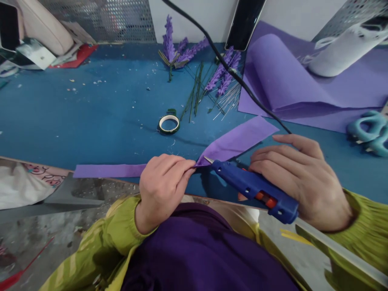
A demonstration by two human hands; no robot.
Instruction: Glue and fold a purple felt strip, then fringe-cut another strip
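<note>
A long purple strip [239,139] runs along the front of the blue table; whether it is paper or felt I cannot tell. My left hand [165,188] pinches it near its middle, where it folds to a narrow point. From there one end lies flat to the left over the table edge, and the other slants up to the right. My right hand [291,178] is wrapped round a blue glue gun [242,182] with red parts. The metal nozzle touches or nearly touches the strip just right of my left fingertips.
A roll of green tape [169,124] lies ahead of my left hand. Behind it are purple flower sprigs [169,44], green stems and bare wires. Purple sheets [281,76], teal-handled scissors [371,131] and a white bottle-like object [336,54] are at right. A black cord [230,70] crosses the table.
</note>
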